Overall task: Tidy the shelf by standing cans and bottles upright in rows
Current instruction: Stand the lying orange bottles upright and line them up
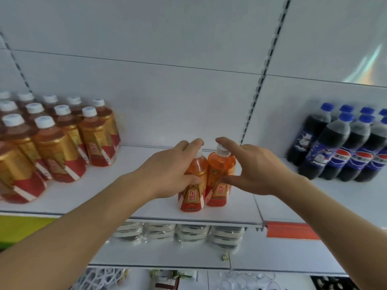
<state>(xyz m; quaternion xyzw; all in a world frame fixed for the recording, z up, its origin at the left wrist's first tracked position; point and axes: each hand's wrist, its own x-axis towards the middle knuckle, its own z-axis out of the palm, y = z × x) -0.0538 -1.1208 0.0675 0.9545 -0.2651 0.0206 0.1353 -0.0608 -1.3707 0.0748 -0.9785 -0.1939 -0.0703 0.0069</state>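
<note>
White shelf (146,197): two orange bottles upright mid-shelf, touching, white caps, red-gold labels. Left bottle (193,185) gripped by left hand (167,174), fingers clamped round shoulder and cap. Right hand (251,170) spread around right bottle (219,174), fingers apart, thumb at its side.
</note>
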